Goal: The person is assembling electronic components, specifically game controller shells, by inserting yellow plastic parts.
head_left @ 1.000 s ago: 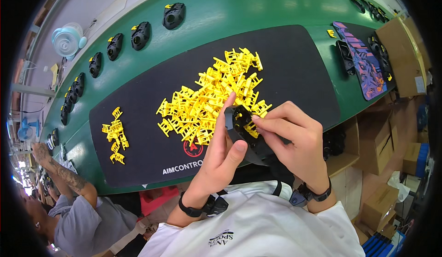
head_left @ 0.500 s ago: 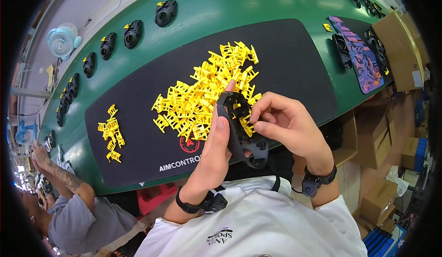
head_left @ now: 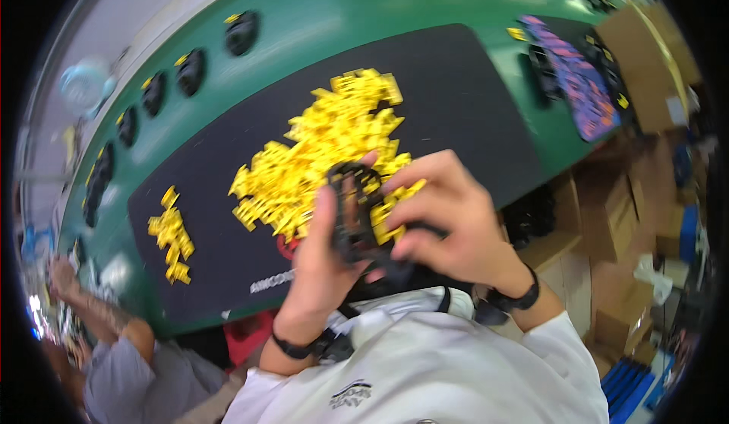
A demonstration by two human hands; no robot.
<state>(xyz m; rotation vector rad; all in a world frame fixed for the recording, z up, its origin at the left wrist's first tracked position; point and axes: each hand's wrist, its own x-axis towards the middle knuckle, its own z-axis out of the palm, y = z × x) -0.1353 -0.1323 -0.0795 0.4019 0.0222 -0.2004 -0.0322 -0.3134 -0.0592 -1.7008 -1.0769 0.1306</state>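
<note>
A black plastic computer-mouse shell (head_left: 345, 230) with openings in it is held over the near edge of the mat. My left hand (head_left: 315, 272) is wrapped round its left side, thumb along the near face. From the right, my right hand (head_left: 456, 230) reaches onto the shell, its bent fingers and thumb at the right edge with a dark piece between them. Motion blur hides the exact contact. Just beyond both hands lies a big heap of small yellow plastic clips (head_left: 319, 150), partly hidden by the fingers.
The clips rest on a black desk mat (head_left: 471, 82) on a green table (head_left: 319, 2). A smaller clip group (head_left: 173, 234) lies left. Several mouse shells (head_left: 191, 72) line the far left. A patterned mat (head_left: 573, 82) and cardboard box (head_left: 645, 67) stand right. Another person (head_left: 144, 371) sits left.
The whole view has shifted and blurred. The shell has turned in my left hand, and my right fingers have closed in on its right edge.
</note>
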